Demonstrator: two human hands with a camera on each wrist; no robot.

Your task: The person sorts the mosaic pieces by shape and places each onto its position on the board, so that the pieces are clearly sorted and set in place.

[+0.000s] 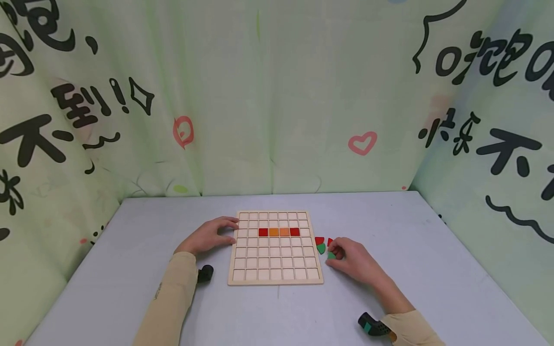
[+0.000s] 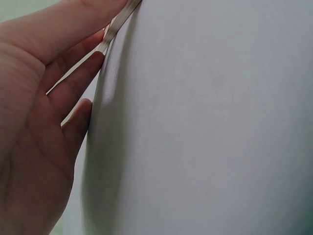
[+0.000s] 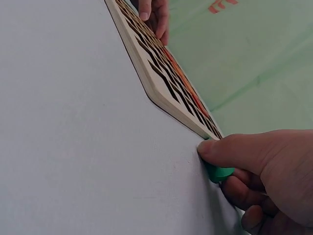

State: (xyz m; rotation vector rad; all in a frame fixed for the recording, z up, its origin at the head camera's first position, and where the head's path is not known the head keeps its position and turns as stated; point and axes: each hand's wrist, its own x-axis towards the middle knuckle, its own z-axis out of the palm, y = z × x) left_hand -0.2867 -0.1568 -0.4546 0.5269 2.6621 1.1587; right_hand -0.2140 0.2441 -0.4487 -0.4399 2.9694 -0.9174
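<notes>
A wooden grid board (image 1: 275, 277) lies on the table, with a row of red (image 1: 263, 232) and orange squares (image 1: 273, 232) in its upper half. My left hand (image 1: 210, 235) rests at the board's left edge, thumb and fingers spread and fairly straight. Off the right edge, my right hand (image 1: 355, 259) pinches a green piece (image 3: 218, 173) low over the table, thumb on the near side. Beside that hand lie a red piece (image 1: 319, 240) and a green piece with a rounded side (image 1: 321, 248). Another red piece (image 1: 330, 241) is partly hidden by the fingers.
The white table (image 1: 164, 211) runs back to a pale green curtain (image 1: 277, 96) with dark writing, which also hangs along both sides. Black wrist devices sit by the left sleeve (image 1: 173, 288) and the right sleeve (image 1: 411, 329).
</notes>
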